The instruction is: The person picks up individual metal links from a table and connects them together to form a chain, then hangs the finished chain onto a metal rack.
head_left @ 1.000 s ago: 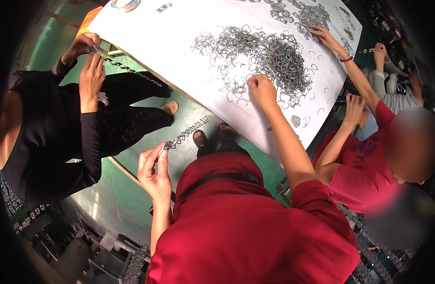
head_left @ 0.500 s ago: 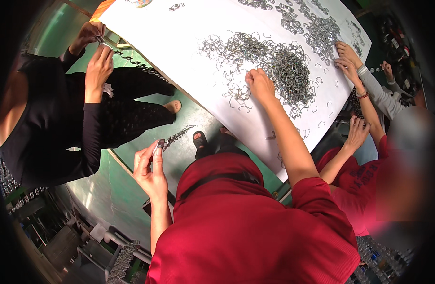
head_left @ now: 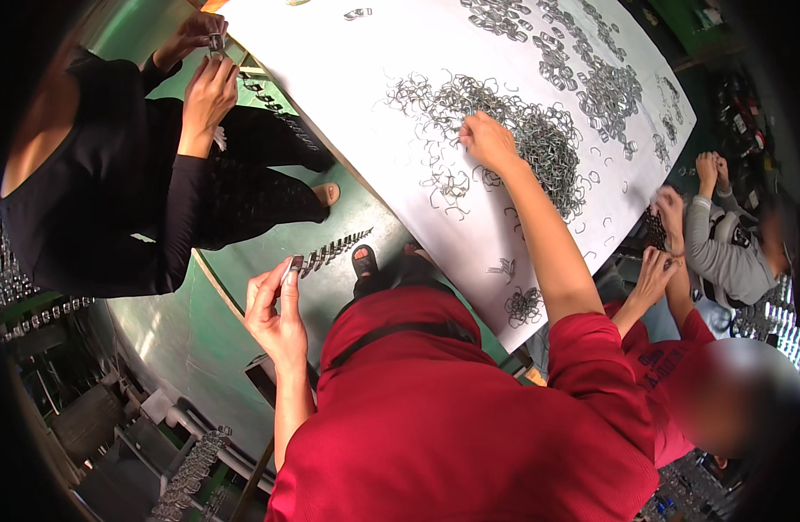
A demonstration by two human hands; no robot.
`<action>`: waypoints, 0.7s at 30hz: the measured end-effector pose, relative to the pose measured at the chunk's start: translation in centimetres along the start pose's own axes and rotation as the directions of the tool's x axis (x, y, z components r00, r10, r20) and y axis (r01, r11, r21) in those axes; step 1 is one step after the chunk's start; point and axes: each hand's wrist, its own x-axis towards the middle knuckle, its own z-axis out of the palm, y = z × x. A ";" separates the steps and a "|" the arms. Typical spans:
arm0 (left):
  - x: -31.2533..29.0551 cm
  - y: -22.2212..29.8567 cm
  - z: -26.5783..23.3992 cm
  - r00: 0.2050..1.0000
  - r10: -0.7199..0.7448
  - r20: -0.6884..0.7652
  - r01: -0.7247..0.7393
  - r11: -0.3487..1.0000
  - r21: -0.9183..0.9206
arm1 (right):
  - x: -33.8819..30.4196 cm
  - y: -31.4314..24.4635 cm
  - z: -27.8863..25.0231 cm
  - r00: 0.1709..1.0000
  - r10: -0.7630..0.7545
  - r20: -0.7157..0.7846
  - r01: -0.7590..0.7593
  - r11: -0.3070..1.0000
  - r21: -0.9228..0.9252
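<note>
My left hand (head_left: 278, 317) is closed, thumb against fingers, on the top end of a metal link chain (head_left: 332, 250). The chain hangs from it over the green floor, clear of the table. My right hand (head_left: 489, 142) is over the white tabletop (head_left: 348, 104), at the left side of a heap of small bent-wire hooks (head_left: 548, 155). Its fingers are curled together; whatever they hold, if anything, is hidden. Loose hooks (head_left: 448, 184) are scattered below that hand.
Flat metal links (head_left: 610, 97) lie in piles at the table's far right. A smaller cluster of hooks (head_left: 523, 306) is near the close corner. At left, a person in black (head_left: 95, 191) handles another chain; people in red (head_left: 652, 365) and grey (head_left: 722, 248) are at right.
The view has shifted a little. My right hand stays at the hook heap, and the chain under my left hand swings out. The right-hand neighbour's hands have drawn back from the table.
</note>
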 end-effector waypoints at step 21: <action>-3.2 2.4 -1.5 0.973 -0.185 -0.140 0.147 0.959 -0.241 | -5.7 -12.2 -4.9 0.965 -0.133 0.226 -0.118 0.550 0.827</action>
